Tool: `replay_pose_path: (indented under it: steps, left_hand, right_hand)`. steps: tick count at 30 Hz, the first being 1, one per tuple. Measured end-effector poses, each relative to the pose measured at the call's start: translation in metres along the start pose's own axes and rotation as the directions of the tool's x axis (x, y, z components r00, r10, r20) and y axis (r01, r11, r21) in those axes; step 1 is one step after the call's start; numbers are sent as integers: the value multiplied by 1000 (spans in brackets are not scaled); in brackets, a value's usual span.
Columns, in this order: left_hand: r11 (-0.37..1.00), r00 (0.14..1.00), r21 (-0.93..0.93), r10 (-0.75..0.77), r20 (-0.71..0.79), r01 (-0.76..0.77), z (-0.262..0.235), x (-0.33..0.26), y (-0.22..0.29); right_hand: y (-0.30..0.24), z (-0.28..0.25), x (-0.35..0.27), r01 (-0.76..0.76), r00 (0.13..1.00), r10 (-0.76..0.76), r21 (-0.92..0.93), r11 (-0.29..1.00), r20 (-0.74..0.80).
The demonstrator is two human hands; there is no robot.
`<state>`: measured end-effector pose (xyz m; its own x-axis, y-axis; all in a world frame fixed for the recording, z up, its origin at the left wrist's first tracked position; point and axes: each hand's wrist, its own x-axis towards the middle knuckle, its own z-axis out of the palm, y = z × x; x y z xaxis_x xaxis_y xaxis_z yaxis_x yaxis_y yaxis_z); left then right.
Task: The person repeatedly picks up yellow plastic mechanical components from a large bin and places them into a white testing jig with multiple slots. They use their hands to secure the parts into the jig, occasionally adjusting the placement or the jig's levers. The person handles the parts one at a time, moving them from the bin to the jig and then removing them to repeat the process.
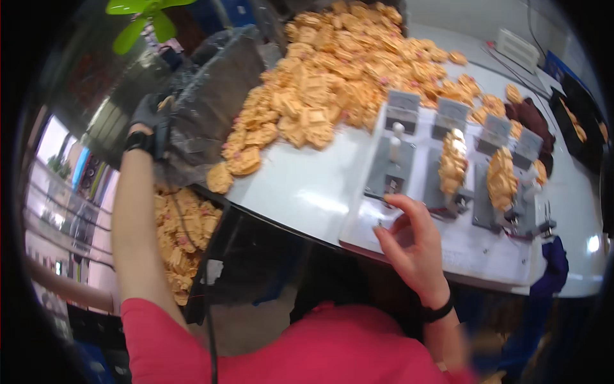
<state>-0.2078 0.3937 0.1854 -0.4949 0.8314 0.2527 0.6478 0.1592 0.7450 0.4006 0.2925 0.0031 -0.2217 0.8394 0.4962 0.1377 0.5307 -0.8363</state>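
The right hand (412, 246), low and right of centre in the frame, rests on the near edge of a pale fixture board (486, 253), fingers loosely curled with the forefinger stretched toward a grey post station (390, 168); it grips nothing that I can see. That station's white peg stands bare, while the two stations to its right each carry a stack of orange pieces (453, 163), threaded upright. The board lies on a white table (300, 189).

The left hand (150, 118), in a dark glove at the upper left, is closed on the rim of a black plastic bag (217, 96) pulled up against the table edge; whether it also pinches a piece is too blurred to tell. Below it, a bin of the same orange pieces (179, 230) sits under the table edge. A big heap of orange pieces (332, 77) spreads across the upper middle of the table, near the bag and just behind the board.

To my eye, loading the bare peg well means steadying the board with the right hand, feeding pieces squarely so they stack flat like their neighbours, and keeping the bag's mouth held wide and tight against the table edge so none spill.
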Motion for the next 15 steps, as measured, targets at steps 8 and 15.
replay_pose_path:
  steps: [8,15]
  left_hand:
    - [579,920,-811,273,283,78,150,-93,43]
    - [883,742,-244,470,479,-402,290,-305,112]
  right_hand:
    - [-10,-7,-4,-18,999,15,-82,996,-32]
    - [-14,-62,-37,-99,994,46,-600,794,-103]
